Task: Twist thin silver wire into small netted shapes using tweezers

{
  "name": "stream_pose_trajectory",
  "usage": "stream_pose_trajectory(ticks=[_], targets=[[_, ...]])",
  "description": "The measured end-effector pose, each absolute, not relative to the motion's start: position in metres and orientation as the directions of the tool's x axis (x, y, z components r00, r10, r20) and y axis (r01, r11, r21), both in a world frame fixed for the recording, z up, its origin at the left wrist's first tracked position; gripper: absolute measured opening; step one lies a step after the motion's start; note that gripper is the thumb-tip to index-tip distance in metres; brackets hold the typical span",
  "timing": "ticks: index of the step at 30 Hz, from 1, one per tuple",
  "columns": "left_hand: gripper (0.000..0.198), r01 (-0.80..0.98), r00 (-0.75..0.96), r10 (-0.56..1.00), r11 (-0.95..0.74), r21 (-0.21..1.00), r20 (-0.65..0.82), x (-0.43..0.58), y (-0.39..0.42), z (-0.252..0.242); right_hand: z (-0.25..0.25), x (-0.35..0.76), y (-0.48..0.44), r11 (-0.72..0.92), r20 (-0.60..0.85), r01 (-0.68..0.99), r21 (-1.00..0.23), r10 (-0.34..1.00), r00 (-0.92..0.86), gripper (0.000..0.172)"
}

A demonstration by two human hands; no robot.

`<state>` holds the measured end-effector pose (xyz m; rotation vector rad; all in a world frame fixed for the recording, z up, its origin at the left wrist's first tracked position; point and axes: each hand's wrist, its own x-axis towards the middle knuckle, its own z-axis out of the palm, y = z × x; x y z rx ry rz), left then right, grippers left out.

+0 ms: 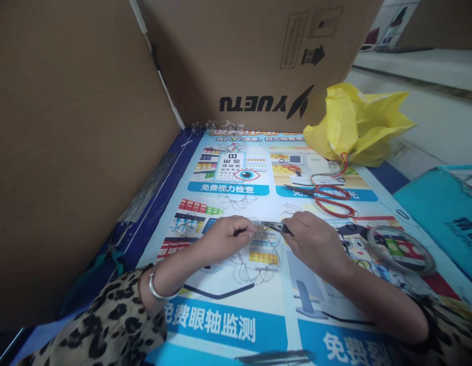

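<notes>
My left hand is closed in a pinch on a thin wire piece that lies on the printed poster. My right hand is wrapped round small dark pliers, whose tip points left and meets the wire at my left fingertips. The wire piece spreads in several loops below and between both hands. A silver bangle sits on my left wrist, and both arms wear leopard-print sleeves.
Red-handled scissors lie behind my right hand, near a yellow plastic bag. A coil of wire rests at right. Finished wire loops lie further back. Cardboard boxes wall the left and back. A bundle of straight wires lies along the left edge.
</notes>
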<state>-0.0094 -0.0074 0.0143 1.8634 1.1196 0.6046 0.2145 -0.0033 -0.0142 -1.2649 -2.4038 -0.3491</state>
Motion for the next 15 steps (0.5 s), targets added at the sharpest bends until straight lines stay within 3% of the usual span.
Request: stream_pose_trajectory(ticks=[15], targets=[[0.016,0.408,0.363,0.93,-0.103,0.907,-0.057,-0.0115,-0.0045,0.0125,-0.0041,0.2181,-0.001,0.623,0.562,0.781,-0.035,0.659,-0.5,0.012]])
